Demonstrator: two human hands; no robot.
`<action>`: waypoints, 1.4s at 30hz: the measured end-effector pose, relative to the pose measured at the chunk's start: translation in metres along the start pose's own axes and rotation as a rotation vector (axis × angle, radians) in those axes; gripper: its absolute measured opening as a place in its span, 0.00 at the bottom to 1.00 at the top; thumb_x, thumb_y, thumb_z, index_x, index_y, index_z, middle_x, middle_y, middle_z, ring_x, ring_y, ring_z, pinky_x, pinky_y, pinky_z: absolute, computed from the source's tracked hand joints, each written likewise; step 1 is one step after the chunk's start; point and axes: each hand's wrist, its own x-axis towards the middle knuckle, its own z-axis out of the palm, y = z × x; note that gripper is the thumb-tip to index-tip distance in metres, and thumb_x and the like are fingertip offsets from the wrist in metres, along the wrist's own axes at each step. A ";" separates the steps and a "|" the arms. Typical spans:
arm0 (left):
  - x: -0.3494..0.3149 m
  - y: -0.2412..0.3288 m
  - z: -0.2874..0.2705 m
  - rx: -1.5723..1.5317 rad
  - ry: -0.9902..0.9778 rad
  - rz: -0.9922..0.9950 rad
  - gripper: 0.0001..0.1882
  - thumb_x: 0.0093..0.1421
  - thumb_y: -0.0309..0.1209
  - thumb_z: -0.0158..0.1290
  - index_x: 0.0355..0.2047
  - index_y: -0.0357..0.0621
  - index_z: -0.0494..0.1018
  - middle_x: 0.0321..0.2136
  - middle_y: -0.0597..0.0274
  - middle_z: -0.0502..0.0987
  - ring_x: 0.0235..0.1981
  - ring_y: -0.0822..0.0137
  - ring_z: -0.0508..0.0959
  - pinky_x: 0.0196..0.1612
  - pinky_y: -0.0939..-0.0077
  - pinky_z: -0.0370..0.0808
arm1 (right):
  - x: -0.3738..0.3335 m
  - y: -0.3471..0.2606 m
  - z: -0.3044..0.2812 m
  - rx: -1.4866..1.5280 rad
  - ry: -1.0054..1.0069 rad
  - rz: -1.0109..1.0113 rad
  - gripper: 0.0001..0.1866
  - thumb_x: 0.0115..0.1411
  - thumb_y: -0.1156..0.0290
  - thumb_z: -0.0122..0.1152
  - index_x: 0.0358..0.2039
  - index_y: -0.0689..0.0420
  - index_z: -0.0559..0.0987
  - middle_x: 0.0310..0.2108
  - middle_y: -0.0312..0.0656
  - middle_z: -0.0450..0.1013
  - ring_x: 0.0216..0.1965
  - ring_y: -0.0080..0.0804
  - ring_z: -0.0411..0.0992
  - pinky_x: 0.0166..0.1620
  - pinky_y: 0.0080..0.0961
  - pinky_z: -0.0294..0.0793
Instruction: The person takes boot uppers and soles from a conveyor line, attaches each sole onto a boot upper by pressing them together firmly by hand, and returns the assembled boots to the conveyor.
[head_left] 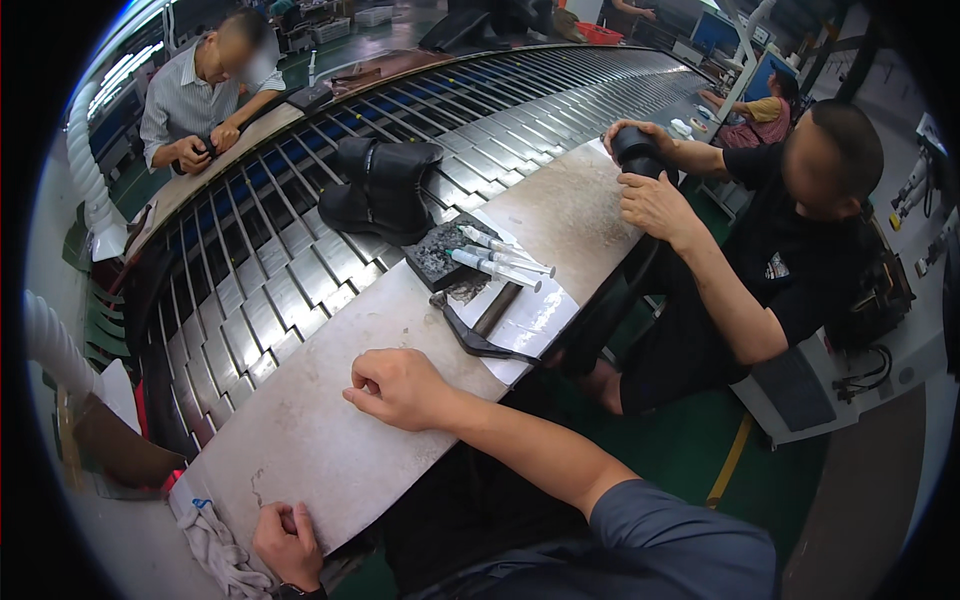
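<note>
My right hand [400,388] rests on the pale work board [330,450] in a loose fist, with nothing seen in it. Near the board's left end lies my left hand [288,545], fingers curled in and no object showing. Beyond my right hand, a hammer [495,312] and a dark curved tool [465,328] lie by a glossy white sheet [535,318]. Several syringes [497,268] lean on a speckled dark block [438,258]. A pair of black boots [385,190] sits on the slatted metal conveyor [290,300], out of reach of both hands.
Whitish work gloves [220,555] hang at the board's left end. A co-worker at right [800,200] handles a black boot [638,155]; another [205,100] works across the conveyor. White ribbed ducts [90,170] stand at left. A red basket [600,33] is far back.
</note>
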 end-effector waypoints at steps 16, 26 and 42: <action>0.000 -0.002 -0.006 -0.007 -0.017 -0.002 0.10 0.63 0.30 0.64 0.31 0.41 0.74 0.18 0.57 0.68 0.19 0.53 0.71 0.26 0.57 0.67 | 0.001 -0.006 -0.001 -0.002 -0.013 0.021 0.13 0.63 0.62 0.71 0.29 0.56 0.79 0.27 0.43 0.78 0.28 0.44 0.78 0.33 0.39 0.76; 0.005 0.002 -0.016 0.007 0.037 0.055 0.10 0.59 0.30 0.67 0.29 0.43 0.75 0.17 0.60 0.69 0.17 0.59 0.70 0.23 0.62 0.66 | 0.003 -0.016 0.000 0.012 -0.062 0.094 0.12 0.63 0.64 0.72 0.29 0.58 0.81 0.27 0.42 0.79 0.26 0.35 0.79 0.32 0.32 0.77; 0.005 0.004 -0.031 0.012 0.047 0.003 0.11 0.56 0.33 0.69 0.28 0.44 0.77 0.17 0.60 0.73 0.18 0.57 0.75 0.24 0.62 0.71 | 0.007 -0.029 0.006 0.043 -0.063 0.117 0.12 0.63 0.64 0.72 0.29 0.57 0.81 0.25 0.42 0.78 0.26 0.36 0.79 0.31 0.33 0.76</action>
